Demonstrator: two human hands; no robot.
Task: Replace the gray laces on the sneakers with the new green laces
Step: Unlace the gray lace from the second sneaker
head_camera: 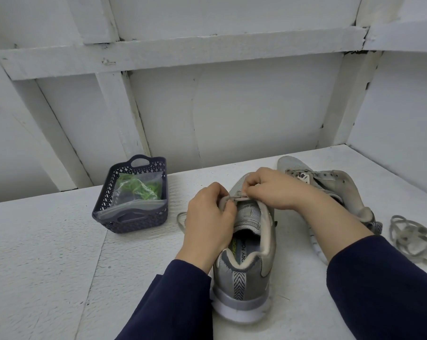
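You are about halfway through stripping and have not started relacing. The far sneaker [335, 182] lies on its side at the right of the counter [48, 241] and looks unlaced, with the loose lace [411, 236] heaped just beside it. Your left hand [208, 212] and right hand [273, 187] both pinch the gray lace [237, 198] at the top eyelets of the near sneaker [246, 273], which stands upright before you. The green laces [139, 187] sit bagged in the basket [131, 222] at left, with 2 shoes left to thread.
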